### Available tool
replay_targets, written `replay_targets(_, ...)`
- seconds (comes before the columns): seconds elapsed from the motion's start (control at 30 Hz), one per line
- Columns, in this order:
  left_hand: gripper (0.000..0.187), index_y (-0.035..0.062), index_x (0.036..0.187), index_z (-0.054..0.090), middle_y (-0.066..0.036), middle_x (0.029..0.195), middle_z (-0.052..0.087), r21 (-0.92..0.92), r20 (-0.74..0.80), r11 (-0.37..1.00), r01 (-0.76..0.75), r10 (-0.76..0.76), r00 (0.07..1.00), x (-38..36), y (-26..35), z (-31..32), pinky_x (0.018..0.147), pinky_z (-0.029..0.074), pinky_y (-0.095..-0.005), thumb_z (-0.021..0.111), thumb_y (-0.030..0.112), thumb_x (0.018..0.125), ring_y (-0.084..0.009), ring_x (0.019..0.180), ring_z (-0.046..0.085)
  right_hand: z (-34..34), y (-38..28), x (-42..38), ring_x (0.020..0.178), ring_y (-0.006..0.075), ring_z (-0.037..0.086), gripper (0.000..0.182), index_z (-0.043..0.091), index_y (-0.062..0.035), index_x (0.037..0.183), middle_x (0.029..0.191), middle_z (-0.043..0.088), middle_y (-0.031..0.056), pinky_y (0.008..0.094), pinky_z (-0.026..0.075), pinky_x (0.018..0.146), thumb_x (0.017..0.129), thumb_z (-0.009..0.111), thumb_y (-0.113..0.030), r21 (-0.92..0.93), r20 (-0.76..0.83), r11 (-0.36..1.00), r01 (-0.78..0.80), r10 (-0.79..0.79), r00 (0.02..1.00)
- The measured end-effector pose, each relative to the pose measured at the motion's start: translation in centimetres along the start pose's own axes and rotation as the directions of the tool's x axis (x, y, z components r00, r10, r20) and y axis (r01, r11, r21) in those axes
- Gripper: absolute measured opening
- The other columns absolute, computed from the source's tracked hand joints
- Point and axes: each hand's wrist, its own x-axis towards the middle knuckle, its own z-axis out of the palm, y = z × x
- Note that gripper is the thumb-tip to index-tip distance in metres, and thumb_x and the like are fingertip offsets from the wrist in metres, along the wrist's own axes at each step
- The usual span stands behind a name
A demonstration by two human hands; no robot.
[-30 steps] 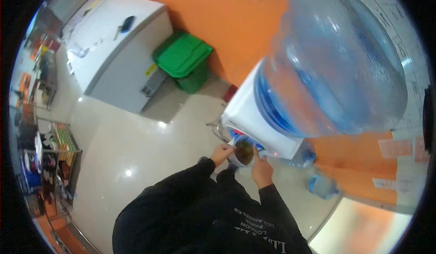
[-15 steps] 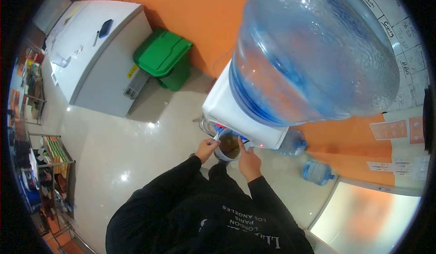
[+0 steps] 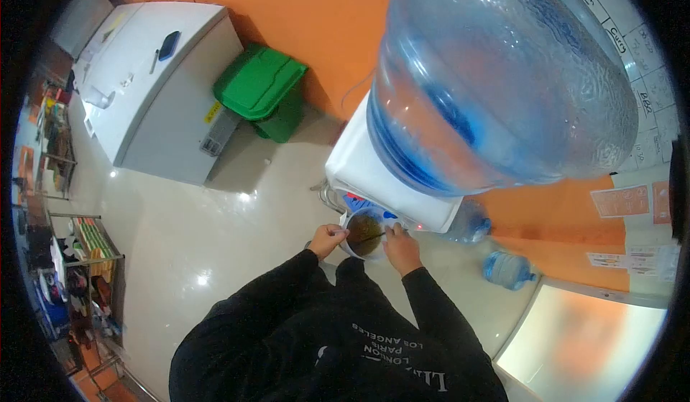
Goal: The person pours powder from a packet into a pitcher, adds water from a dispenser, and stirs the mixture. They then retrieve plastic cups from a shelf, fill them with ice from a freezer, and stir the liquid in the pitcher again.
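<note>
A round white container (image 3: 350,250) sits just in front of the water dispenser (image 3: 359,150), low down at its tap side. Inside it is a brownish-green liquid (image 3: 365,231) with specks on the surface. My left hand (image 3: 328,241) pinches the container's left rim between thumb and fingers. On the other side, my right hand (image 3: 401,248) is closed on a thin dark utensil (image 3: 374,237), whose far end dips into the liquid; its kind cannot be made out. Blue and red taps (image 3: 357,201) show under the dispenser's front edge.
A large blue water bottle (image 3: 496,93) stands upturned on the dispenser. Other water bottles (image 3: 507,270) are on the floor at right. A green bin (image 3: 260,89) and a white chest freezer (image 3: 169,93) stand at back left. Shelving (image 3: 90,258) lines the left side.
My right hand has gone from a pointing index finger beside the tap to a grip on the dark utensil in the liquid. The surface looks more mixed and speckled.
</note>
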Motion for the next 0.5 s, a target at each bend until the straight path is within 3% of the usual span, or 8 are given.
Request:
replay_targets(0.17, 0.027, 0.0010, 0.074, 0.063, 0.001, 0.067, 0.055, 0.054, -0.044, 0.997, -0.063, 0.066, 0.997, -2.7, 0.5, -2.8, 0.060, 0.039, -0.0276, 0.069, 0.024, 0.086, -0.0084, 0.065, 0.048, -0.4, -2.4, 0.6, 0.090, 0.0269, 0.062, 0.012, 0.064, -0.0052, 0.086, 0.106, 0.058, 0.0119, 0.0420, 0.054, 0.070, 0.080, 0.058, -0.013, -0.024, 0.053, 0.997, 0.080, -0.079, 0.995)
replay_targets(0.27, 0.028, 0.0019, 0.071, 0.059, 0.000, 0.067, 0.052, 0.108, -0.051, 0.982, -0.152, 0.158, 0.986, -5.1, 2.0, -5.6, 0.060, 0.039, -0.0283, 0.068, 0.023, 0.087, -0.0095, 0.065, 0.047, -4.8, -6.6, 1.3, 0.089, 0.0250, 0.060, 0.009, 0.064, -0.0071, 0.079, 0.100, 0.058, 0.0094, 0.0400, 0.051, 0.072, 0.079, 0.057, -0.013, -0.104, -0.013, 0.968, 0.228, -0.230, 0.973)
replay_targets(0.37, 0.029, 0.0016, 0.069, 0.056, 0.000, 0.067, 0.048, 0.005, -0.086, 0.991, -0.137, 0.137, 0.987, -7.8, 3.1, -8.8, 0.061, 0.038, -0.0293, 0.067, 0.021, 0.087, -0.0102, 0.065, 0.046, -9.6, -10.6, 1.7, 0.087, 0.0236, 0.058, 0.007, 0.062, -0.0089, 0.082, 0.092, 0.057, 0.0069, 0.0377, 0.047, 0.071, 0.079, 0.057, -0.013, -0.130, -0.036, 0.916, 0.380, -0.387, 0.921)
replay_targets(0.5, 0.029, 0.0017, 0.069, 0.055, 0.001, 0.067, 0.045, -0.037, -0.133, 0.969, -0.243, 0.237, 0.962, -11.6, 6.9, -12.4, 0.062, 0.037, -0.0286, 0.066, 0.020, 0.088, -0.0092, 0.065, 0.043, -15.7, -15.1, 2.5, 0.086, 0.0232, 0.057, 0.008, 0.057, -0.0094, 0.086, 0.086, 0.056, 0.0062, 0.0379, 0.045, 0.068, 0.079, 0.056, -0.013, -0.112, 0.006, 0.864, 0.490, -0.493, 0.870)
